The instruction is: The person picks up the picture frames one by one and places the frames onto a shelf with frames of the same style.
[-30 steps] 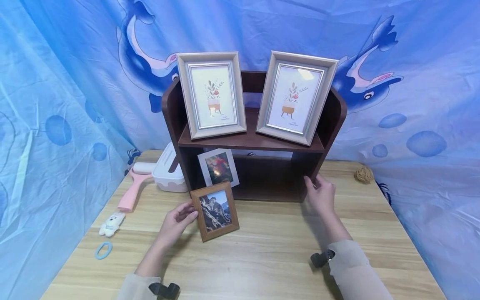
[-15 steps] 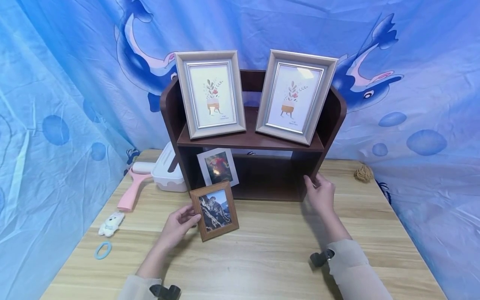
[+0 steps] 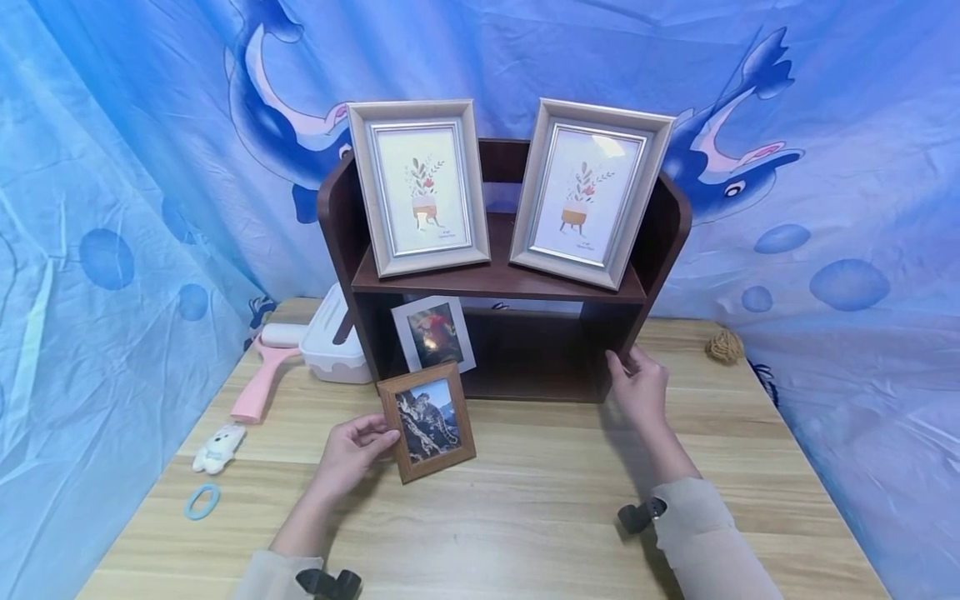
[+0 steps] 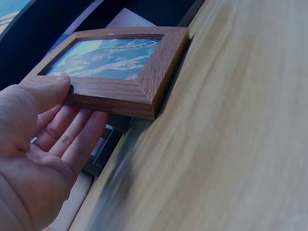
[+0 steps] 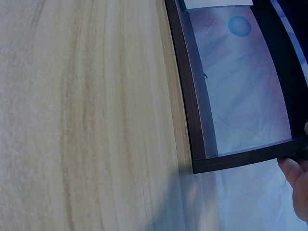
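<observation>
A brown wooden picture frame [image 3: 427,422] with a leopard photo stands tilted back at the front left of a dark brown two-tier shelf [image 3: 491,282]. My left hand [image 3: 351,454] pinches its left edge. In the left wrist view, the thumb lies on the front of the frame and the other fingers are under it. My right hand [image 3: 641,387] grips the lower part of the shelf's right side panel, its fingers [image 5: 292,169] against the outer face. Behind the wooden frame, partly covered, a white frame with a parrot picture [image 3: 437,332] leans inside the lower tier.
Two beige frames with plant prints, one left [image 3: 420,190] and one right [image 3: 592,196], stand on the upper tier. Left of the shelf are a white box [image 3: 333,354], pink lint roller [image 3: 258,387], white plush toy [image 3: 219,448] and blue ring [image 3: 202,502]. Twine [image 3: 724,347] lies right.
The left thumb has slid a little further onto the wooden frame's edge. Frame, shelf and right hand hold their places; the head view has drifted very slightly.
</observation>
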A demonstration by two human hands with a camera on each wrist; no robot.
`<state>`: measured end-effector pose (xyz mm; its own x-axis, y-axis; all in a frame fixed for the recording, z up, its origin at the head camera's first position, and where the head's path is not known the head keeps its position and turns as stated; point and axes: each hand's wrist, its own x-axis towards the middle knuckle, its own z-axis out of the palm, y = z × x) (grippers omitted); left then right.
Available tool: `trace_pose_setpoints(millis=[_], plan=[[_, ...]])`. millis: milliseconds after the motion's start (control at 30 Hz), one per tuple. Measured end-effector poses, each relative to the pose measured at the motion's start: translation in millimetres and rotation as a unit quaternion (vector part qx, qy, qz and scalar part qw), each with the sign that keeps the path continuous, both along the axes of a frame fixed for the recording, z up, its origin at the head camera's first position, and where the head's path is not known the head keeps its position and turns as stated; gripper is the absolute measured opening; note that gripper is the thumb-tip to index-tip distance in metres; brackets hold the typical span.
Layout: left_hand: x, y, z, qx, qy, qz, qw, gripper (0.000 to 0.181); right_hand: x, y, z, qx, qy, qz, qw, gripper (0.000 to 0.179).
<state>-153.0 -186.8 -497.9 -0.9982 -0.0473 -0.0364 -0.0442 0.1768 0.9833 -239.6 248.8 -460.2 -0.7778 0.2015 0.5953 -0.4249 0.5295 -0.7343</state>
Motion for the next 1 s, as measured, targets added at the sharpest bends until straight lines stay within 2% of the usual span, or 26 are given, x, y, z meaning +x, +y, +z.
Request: trace_pose_setpoints(millis=[267,600,767,1000], plan=[[-0.6,3.5,3.2,-0.002,0.005,-0.015,0.9999,0.032,-1.4,-1,-2.0,-0.007,-0.003,0.002,1.0,0.01],[-10.4,18.7,9.5,-0.03,0.027,-0.039,0.9984,0.039,-2.5,-4,-1.6,-0.01,0.008,0.002,0.9999,0.006],[-18.8,28.2,14.0,-0.05,0.038,-0.043,0.9971,0.042,-1.0,-4,-0.5,-0.016,-0.003,-0.003,0.9999,0.006],[-31.8,43.0,19.2,-0.034,0.05,-0.058,0.9965,0.04,-1.2,-3,0.4,-0.021,-0.003,0.002,0.9998,0.009]])
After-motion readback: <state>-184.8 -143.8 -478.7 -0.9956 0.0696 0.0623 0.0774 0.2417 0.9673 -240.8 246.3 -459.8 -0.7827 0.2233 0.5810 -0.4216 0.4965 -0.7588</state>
